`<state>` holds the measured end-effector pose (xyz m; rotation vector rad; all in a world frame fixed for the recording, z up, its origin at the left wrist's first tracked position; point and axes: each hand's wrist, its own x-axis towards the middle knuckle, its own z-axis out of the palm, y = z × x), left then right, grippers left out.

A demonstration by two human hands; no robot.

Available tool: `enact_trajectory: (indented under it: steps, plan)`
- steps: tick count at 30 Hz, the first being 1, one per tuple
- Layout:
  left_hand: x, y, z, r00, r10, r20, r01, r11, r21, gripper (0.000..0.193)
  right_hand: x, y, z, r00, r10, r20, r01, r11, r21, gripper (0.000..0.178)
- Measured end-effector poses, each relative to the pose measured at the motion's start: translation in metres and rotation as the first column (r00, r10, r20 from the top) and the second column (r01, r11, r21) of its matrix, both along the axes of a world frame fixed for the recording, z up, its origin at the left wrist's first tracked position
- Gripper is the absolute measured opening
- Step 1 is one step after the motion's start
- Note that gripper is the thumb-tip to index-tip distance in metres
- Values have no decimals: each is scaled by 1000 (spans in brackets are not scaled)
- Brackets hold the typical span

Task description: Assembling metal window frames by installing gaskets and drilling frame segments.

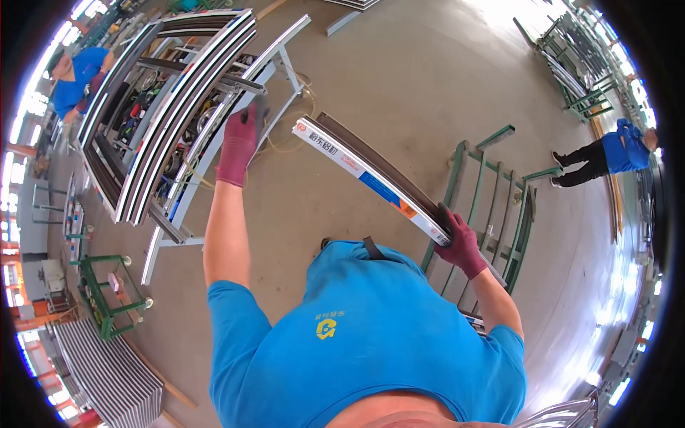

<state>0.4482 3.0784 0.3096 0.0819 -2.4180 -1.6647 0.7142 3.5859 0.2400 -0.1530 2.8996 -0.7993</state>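
Note:
My right hand (462,246), in a maroon glove with dark fingers, is closed around the near end of a long aluminium profile (371,178). The profile has a white printed film with blue and orange patches along one side and a dark brown face. It slants up and leftward, its far end free in the air. Stretched forward on the left, my gloved left hand (241,139) is beside a metal work stand (275,68). Its dark fingers are blurred near the end of a grey bar (242,84), and whether they touch it is unclear.
Long striped profiles (189,103) lie across the left stand. A green rack (492,214) stands right, a green cart (110,296) left, and stacked profiles (110,371) lower left. One co-worker (85,75) is beyond the stand; another person (621,151) is far right.

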Motion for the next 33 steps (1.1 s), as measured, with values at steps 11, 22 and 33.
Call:
enact_trajectory:
  steps: [11, 22, 33]
  plan:
    - [-1, 79, 0, 930, -339, 140, 333, 617, -713, 39, 18, -14, -20, 991, -21, -133, 45, 983, 181, 103]
    - [-5, 90, -13, 917, -372, 145, 349, 570, -744, 25, 47, -16, -31, 994, -81, -80, 99, 960, 261, 108]
    - [-35, 50, -40, 931, -70, 359, 39, 995, 94, 21, 59, -34, -18, 988, -155, -26, 157, 980, 122, 97]
